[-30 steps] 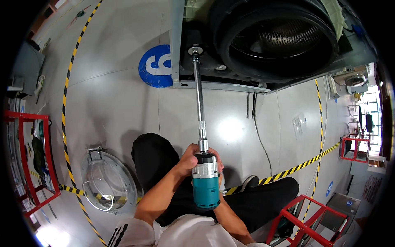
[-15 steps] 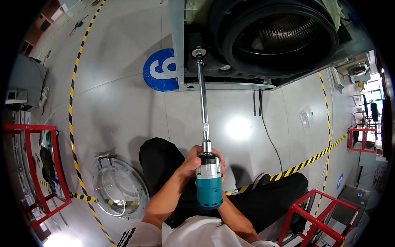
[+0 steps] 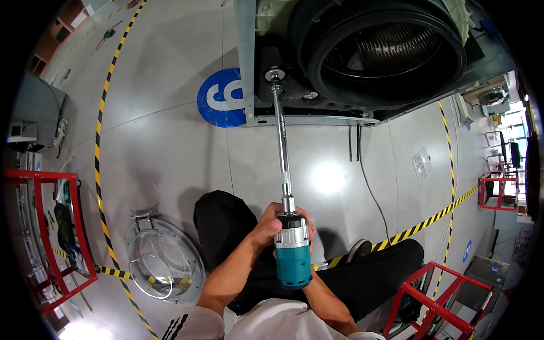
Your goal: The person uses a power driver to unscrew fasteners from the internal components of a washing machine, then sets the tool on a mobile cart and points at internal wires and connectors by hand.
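The left hand (image 3: 271,224) is wrapped around the front of a teal drill (image 3: 293,252), fingers curled tight on it. The right hand (image 3: 309,226) is mostly hidden behind the drill; only a few fingers peek out on the far side, so it seems to grip the drill too, but I cannot tell for sure. Two hands on the drill likely help keep it steady.

A long metal rod (image 3: 281,130) sticks out of the drill's nose and reaches far ahead to the washing machine (image 3: 362,107). The rod's tip sits on a round silver bolt (image 3: 275,75), just left of the machine's big dark drum opening (image 3: 385,51). The rod is long, probably so the person can reach the bolt while sitting back.

A round glass door (image 3: 164,262) lies flat on the floor (image 3: 170,147), to the left of the drill. A blue round floor sticker (image 3: 218,99) shows just left of the washing machine.
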Demonstrator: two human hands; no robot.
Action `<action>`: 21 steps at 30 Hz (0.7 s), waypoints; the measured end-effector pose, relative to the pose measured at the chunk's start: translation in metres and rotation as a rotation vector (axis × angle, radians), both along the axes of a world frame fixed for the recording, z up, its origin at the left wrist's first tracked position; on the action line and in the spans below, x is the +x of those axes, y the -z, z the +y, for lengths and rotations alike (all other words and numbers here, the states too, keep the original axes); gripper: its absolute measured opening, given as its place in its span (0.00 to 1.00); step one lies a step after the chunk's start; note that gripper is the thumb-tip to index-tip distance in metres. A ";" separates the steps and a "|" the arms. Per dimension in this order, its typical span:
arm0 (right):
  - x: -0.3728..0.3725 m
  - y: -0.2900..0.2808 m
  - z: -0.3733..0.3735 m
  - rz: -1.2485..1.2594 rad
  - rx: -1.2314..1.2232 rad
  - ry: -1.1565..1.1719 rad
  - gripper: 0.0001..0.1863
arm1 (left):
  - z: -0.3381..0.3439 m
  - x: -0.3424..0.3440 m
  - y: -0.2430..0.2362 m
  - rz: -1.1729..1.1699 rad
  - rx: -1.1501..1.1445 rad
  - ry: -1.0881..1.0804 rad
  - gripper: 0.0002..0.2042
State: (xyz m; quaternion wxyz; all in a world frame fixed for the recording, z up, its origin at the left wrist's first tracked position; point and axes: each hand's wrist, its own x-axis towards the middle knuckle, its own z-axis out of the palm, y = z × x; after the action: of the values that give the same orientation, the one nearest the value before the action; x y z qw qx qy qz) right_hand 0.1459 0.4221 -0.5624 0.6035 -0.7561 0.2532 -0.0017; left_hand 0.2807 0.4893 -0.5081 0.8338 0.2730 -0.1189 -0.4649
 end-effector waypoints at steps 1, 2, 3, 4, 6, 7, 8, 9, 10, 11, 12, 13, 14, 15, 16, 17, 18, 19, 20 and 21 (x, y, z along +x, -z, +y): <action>0.000 0.000 -0.001 0.013 0.030 0.010 0.18 | -0.001 0.000 0.000 -0.004 -0.004 -0.002 0.40; 0.001 0.000 -0.002 0.023 0.061 0.022 0.17 | -0.001 0.000 0.000 -0.007 -0.006 -0.004 0.40; 0.001 -0.001 -0.002 0.032 0.093 0.036 0.16 | -0.001 0.000 0.000 -0.010 -0.009 -0.005 0.40; 0.001 0.000 -0.002 0.040 0.118 0.048 0.16 | -0.001 0.000 0.000 -0.007 -0.002 -0.005 0.40; 0.001 0.001 -0.001 0.064 0.168 0.074 0.14 | -0.001 0.000 -0.003 -0.004 0.009 -0.004 0.40; 0.001 0.002 -0.001 0.078 0.191 0.089 0.14 | 0.000 0.000 -0.002 0.000 0.012 -0.008 0.40; 0.002 0.004 -0.001 0.089 0.209 0.106 0.13 | 0.000 0.000 -0.001 0.003 0.016 -0.012 0.40; 0.002 0.004 -0.001 0.098 0.228 0.120 0.13 | 0.000 0.000 -0.001 0.007 0.019 -0.016 0.40; 0.003 0.004 0.000 0.094 0.243 0.132 0.12 | -0.001 0.001 -0.001 0.000 0.018 -0.016 0.40; 0.006 0.003 0.000 0.086 0.251 0.140 0.12 | 0.000 0.002 -0.003 -0.007 0.019 -0.017 0.40; 0.008 -0.001 0.001 0.073 0.261 0.150 0.11 | 0.000 0.002 -0.004 -0.013 0.020 -0.019 0.39; 0.010 -0.004 0.001 0.060 0.270 0.161 0.12 | 0.001 0.002 -0.004 -0.018 0.023 -0.014 0.40; 0.012 -0.008 0.001 0.026 0.236 0.153 0.13 | 0.001 0.002 -0.004 -0.024 0.025 -0.008 0.40; 0.013 -0.009 0.002 0.018 0.265 0.170 0.13 | 0.001 0.003 -0.003 -0.031 0.026 -0.001 0.40; 0.014 -0.009 0.001 0.005 0.294 0.185 0.13 | 0.002 0.003 -0.002 -0.033 0.029 -0.002 0.40; 0.012 -0.007 0.000 0.021 0.384 0.223 0.13 | 0.002 0.003 -0.001 -0.034 0.030 -0.002 0.40; 0.011 -0.007 0.000 0.018 0.427 0.240 0.13 | 0.002 0.003 -0.001 -0.034 0.032 -0.002 0.41; 0.010 -0.007 0.000 0.014 0.469 0.257 0.13 | 0.002 0.003 -0.001 -0.032 0.031 -0.001 0.41; 0.010 -0.009 0.001 -0.008 0.463 0.251 0.13 | 0.002 0.003 -0.001 -0.030 0.031 -0.001 0.41; 0.010 -0.009 0.001 -0.010 0.441 0.242 0.13 | 0.002 0.004 -0.001 -0.028 0.031 -0.001 0.41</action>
State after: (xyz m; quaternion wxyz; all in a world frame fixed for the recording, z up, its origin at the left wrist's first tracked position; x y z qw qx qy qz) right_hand 0.1558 0.4231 -0.5538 0.7506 -0.5702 0.3332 -0.0223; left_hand 0.2844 0.4914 -0.5075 0.8280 0.2925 -0.1233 -0.4623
